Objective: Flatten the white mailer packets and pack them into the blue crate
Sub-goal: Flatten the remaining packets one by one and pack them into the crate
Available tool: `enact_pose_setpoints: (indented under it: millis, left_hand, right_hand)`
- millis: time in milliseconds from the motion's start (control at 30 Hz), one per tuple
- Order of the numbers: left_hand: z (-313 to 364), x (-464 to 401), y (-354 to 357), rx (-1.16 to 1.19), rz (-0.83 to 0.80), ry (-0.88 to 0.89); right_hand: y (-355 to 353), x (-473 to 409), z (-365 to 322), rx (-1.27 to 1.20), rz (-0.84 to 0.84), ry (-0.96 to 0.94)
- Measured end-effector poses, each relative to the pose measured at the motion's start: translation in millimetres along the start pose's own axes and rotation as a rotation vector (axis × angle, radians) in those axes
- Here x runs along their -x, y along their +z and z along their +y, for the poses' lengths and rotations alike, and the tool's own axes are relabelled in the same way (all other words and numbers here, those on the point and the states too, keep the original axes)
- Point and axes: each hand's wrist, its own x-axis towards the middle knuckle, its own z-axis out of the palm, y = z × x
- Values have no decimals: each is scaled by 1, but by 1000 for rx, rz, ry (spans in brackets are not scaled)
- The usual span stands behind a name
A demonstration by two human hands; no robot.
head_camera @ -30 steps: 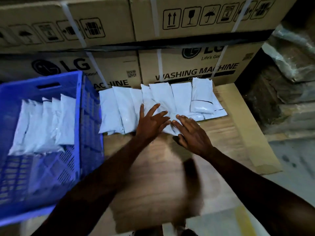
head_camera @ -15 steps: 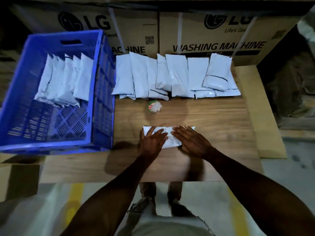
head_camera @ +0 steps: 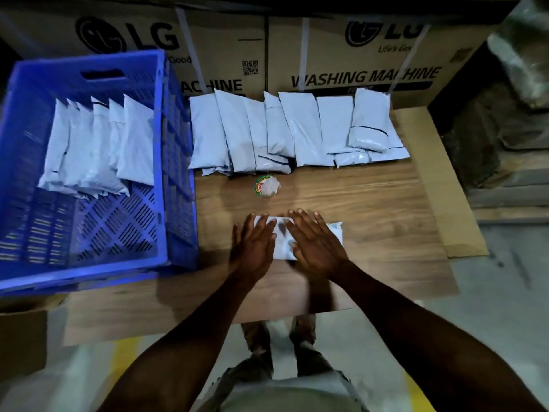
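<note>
One white mailer packet (head_camera: 282, 242) lies crosswise on the wooden table (head_camera: 371, 221), near its front edge. My left hand (head_camera: 255, 248) and my right hand (head_camera: 315, 245) both press flat on it, palms down, fingers spread. A row of several white packets (head_camera: 297, 132) lies along the table's back edge. The blue crate (head_camera: 160, 162) stands at the left and holds several packets (head_camera: 98, 147) leaning in its far half.
A small round object with a green and red label (head_camera: 266, 186) sits between the row and my hands. Large cardboard washing-machine boxes (head_camera: 356, 55) wall off the back. A cardboard sheet (head_camera: 445, 185) juts out at the table's right. My feet (head_camera: 279, 337) stand below the front edge.
I pulled one packet from the row toward the front of the table. Both hands now lie flatter on it, the right one farther across it. The camera has tilted downward.
</note>
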Motion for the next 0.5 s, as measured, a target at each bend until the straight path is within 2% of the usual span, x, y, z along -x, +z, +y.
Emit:
enact_pose_setpoints:
  millis: [167, 267, 400, 500]
  left_hand:
    - [-22, -4, 0, -36, -84, 46]
    - [-26, -2, 4, -83, -78, 80]
    - [-14, 2, 9, -108, -54, 6]
    - [-17, 4, 18, -137, -39, 29]
  right_hand:
    - [25, -11, -26, 33, -38, 75]
    - [34, -8, -19, 71, -7, 14]
    - [35, -12, -2, 92, 35, -87]
    - [39, -10, -3, 92, 40, -84]
